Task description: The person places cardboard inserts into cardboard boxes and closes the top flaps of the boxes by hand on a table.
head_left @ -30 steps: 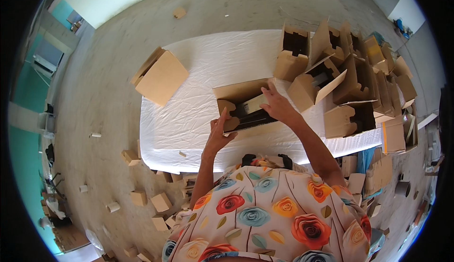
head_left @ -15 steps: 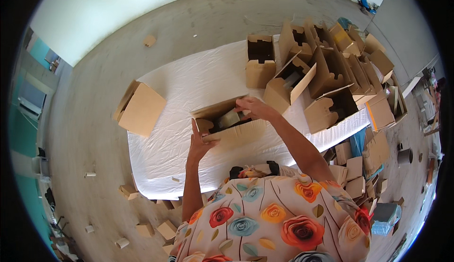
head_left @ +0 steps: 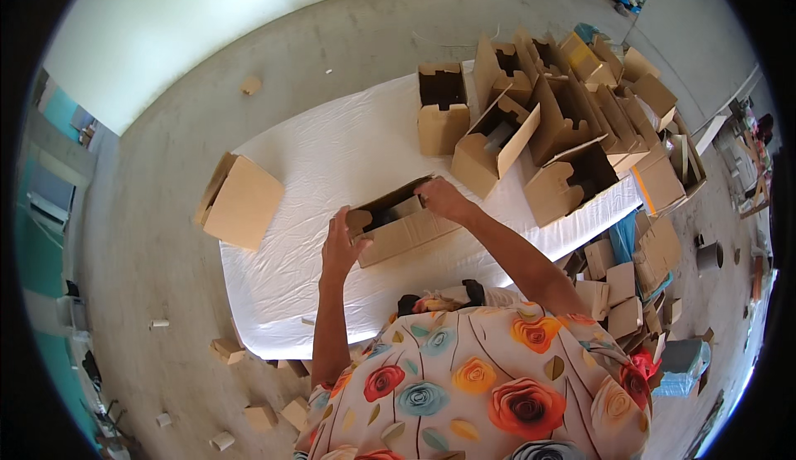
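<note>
An open cardboard box point(head_left: 410, 238), long and narrow, is in front of me on the white-covered table point(head_left: 332, 149). My left hand point(head_left: 342, 247) grips its left end, with the thumb along the near side. At the other end, my right hand point(head_left: 445, 200) is closed over the upper rim, its fingertips partly hidden. Inside the box a greyish piece point(head_left: 404, 209) shows near the right end; its kind I cannot make out.
Another cardboard box point(head_left: 243, 203) stands at the table's left edge. Several open boxes point(head_left: 497, 141) crowd the right side. Flattened and broken cardboard point(head_left: 622, 294) lies on the floor at the right, with short tubes point(head_left: 222, 441) and scraps at the lower left.
My right hand has come out of the box's inside to its right rim. The box has turned and tilted slightly, showing more of its near side. The whole view has shifted a little.
</note>
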### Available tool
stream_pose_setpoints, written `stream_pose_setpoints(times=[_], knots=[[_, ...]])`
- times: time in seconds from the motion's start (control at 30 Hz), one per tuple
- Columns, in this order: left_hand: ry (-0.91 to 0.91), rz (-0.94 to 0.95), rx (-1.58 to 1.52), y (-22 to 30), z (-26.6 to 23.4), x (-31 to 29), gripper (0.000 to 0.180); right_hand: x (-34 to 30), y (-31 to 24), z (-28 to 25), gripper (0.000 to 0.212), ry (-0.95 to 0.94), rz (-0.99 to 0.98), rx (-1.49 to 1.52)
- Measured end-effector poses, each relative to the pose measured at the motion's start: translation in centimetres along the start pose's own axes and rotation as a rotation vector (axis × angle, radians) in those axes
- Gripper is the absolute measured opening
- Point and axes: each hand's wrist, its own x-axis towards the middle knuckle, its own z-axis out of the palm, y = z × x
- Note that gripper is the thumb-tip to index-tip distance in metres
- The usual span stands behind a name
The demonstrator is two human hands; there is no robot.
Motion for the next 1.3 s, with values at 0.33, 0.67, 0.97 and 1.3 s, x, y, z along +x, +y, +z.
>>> stream_pose_setpoints(times=[0.33,0.67,0.97,1.3], knots=[[0.099,-0.007,0.148,-1.3,1.9,-2.2,0.052,-4.4,-1.2,-1.6,0.031,0.156,0.041,0.113],[0.229,0.11,0.034,-2.9,4.6,-3.2,0.046,-4.4,-2.4,-0.5,0.053,0.284,0.166,0.141],[0.243,0.132,-0.128,-0.9,2.8,-0.8,0.081,-2.7,-3.0,0.5,0.073,0.241,0.285,0.268],[0.17,0.053,-0.178,-0.6,3.8,-1.3,0.09,0.4,-4.8,-0.2,0.074,0.174,0.635,0.146]])
